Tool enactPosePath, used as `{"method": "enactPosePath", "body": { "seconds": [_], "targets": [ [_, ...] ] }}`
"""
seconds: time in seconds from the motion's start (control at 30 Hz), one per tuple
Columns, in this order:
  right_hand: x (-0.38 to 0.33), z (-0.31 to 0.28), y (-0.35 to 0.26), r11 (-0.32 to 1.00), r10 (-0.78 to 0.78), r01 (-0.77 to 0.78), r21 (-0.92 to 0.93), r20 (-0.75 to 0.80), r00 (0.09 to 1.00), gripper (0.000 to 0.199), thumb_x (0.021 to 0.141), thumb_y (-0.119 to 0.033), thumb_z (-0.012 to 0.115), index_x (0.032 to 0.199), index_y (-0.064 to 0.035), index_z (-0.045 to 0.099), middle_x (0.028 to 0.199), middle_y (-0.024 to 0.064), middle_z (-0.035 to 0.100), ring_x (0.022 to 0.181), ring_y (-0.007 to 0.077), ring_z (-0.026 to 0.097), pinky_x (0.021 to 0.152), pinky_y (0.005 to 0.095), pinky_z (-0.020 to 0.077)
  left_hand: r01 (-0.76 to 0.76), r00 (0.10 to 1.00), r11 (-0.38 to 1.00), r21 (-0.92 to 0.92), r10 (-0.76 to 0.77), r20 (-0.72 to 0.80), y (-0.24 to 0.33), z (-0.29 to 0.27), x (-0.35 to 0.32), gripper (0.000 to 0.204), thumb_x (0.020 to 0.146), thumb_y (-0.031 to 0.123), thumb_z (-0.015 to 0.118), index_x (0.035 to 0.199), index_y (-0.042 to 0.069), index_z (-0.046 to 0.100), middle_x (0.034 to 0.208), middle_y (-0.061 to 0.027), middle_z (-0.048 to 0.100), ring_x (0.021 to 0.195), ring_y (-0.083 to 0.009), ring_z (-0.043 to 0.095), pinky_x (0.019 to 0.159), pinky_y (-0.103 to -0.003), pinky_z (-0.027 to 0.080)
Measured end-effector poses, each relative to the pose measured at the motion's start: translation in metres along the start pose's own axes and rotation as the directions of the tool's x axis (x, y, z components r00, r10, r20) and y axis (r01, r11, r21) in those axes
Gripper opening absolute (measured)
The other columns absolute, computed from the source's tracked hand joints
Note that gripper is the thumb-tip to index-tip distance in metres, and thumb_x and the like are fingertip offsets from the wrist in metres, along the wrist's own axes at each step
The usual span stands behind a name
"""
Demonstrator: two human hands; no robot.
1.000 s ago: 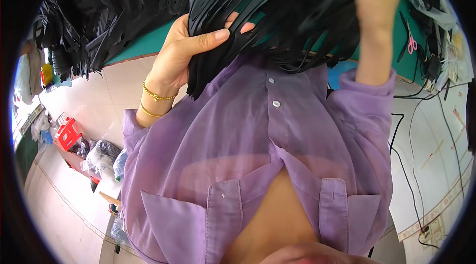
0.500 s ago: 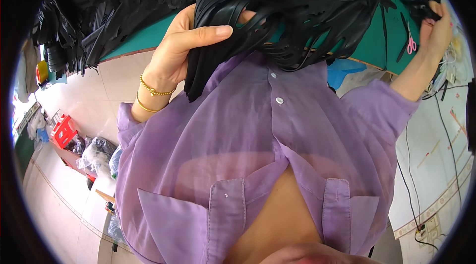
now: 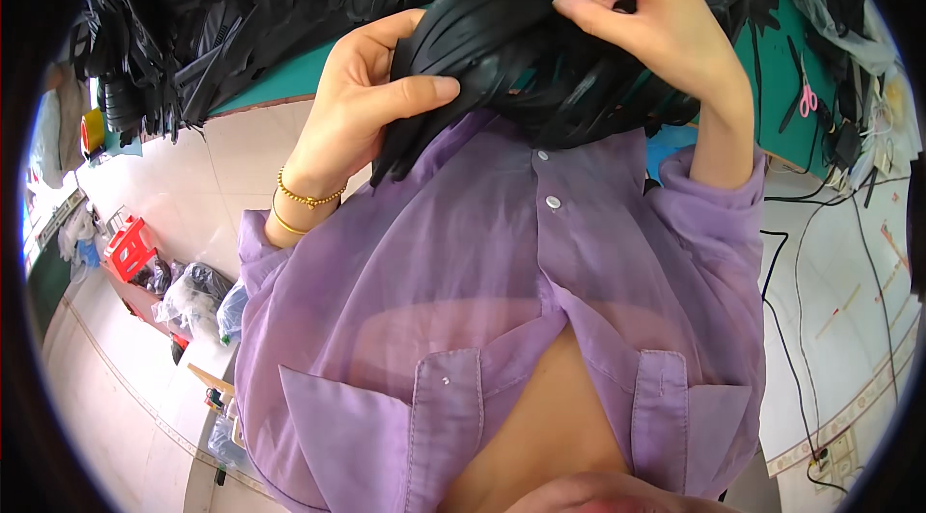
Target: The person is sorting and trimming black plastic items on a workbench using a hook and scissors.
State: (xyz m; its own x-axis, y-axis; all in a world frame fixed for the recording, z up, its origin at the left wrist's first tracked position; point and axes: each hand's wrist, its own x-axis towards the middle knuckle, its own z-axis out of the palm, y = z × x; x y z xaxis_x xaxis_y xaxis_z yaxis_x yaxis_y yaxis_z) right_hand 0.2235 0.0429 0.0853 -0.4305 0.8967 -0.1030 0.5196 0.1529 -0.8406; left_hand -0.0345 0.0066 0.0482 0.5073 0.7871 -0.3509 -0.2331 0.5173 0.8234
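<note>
A large heap of glossy black strips (image 3: 540, 69), rubber-like, covers the near part of the green tabletop and hangs over its front edge. My left hand (image 3: 371, 84) is closed on the heap's left side, thumb on top and the other fingers partly hidden behind the strips. Over the right part of the heap is my right hand (image 3: 646, 16), with index finger and thumb stretched apart and no strip visibly gripped. A bright pink spot shows among its curled fingers; I cannot tell what it is.
More black strips (image 3: 183, 31) hang off the table at the left. On the green table (image 3: 791, 132) at the right lie pink-handled scissors (image 3: 807, 100), with clear plastic (image 3: 883, 118) beyond. A red plastic stool (image 3: 130, 248) and bags (image 3: 198, 301) stand at the left; cables (image 3: 796, 320) run over the floor.
My right hand has come from the dark bundle at the far right to above the heap, its fingers now spread. My left hand keeps its hold and has shifted slightly right.
</note>
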Motion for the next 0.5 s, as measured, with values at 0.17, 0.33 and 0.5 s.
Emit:
{"method": "enactPosePath", "body": {
  "seconds": [0.17, 0.33, 0.5],
  "targets": [
    [0.019, -0.014, 0.023, 0.982, 0.108, -0.077, -0.175, 0.171, 0.979, 0.035, 0.08, -0.016, 0.065, 0.11, 0.0006, 0.061, 0.089, 0.0162, 0.066, 0.073, 0.0278, 0.062, 0.069, 0.0327, 0.0481, -0.02, 1.0, 0.99, 0.143, 0.016, 0.027, 0.0, -0.005, 0.001, 0.04, 0.076, -0.006, 0.066, 0.116, -0.006, 0.056, 0.099, -0.0068, 0.066, 0.087, -0.0091, 0.063, 0.082, -0.022, 0.05],
    [0.033, -0.022, 0.027, 0.992, 0.025, 0.023, -0.123, 0.377, 0.926, 0.037, 0.084, -0.018, 0.063, 0.116, 0.0002, 0.059, 0.096, 0.0151, 0.066, 0.085, 0.0245, 0.061, 0.075, 0.0307, 0.0461, -0.018, 0.998, 0.978, 0.208, 0.005, 0.063, 0.002, -0.005, -0.001, 0.038, 0.075, -0.006, 0.066, 0.112, -0.007, 0.058, 0.096, -0.004, 0.065, 0.084, -0.0062, 0.059, 0.079, -0.02, 0.048],
    [0.047, -0.03, 0.013, 1.0, 0.01, -0.01, -0.002, 0.524, 0.852, 0.026, 0.083, -0.017, 0.067, 0.1, 0.0034, 0.064, 0.083, 0.0123, 0.065, 0.073, 0.0169, 0.058, 0.07, 0.0279, 0.0447, -0.013, 0.998, 0.982, 0.19, 0.002, 0.06, 0.001, -0.009, -0.004, 0.039, 0.076, -0.006, 0.065, 0.114, -0.007, 0.057, 0.094, -0.0038, 0.065, 0.084, -0.0057, 0.059, 0.078, -0.02, 0.047]
  ]
}}
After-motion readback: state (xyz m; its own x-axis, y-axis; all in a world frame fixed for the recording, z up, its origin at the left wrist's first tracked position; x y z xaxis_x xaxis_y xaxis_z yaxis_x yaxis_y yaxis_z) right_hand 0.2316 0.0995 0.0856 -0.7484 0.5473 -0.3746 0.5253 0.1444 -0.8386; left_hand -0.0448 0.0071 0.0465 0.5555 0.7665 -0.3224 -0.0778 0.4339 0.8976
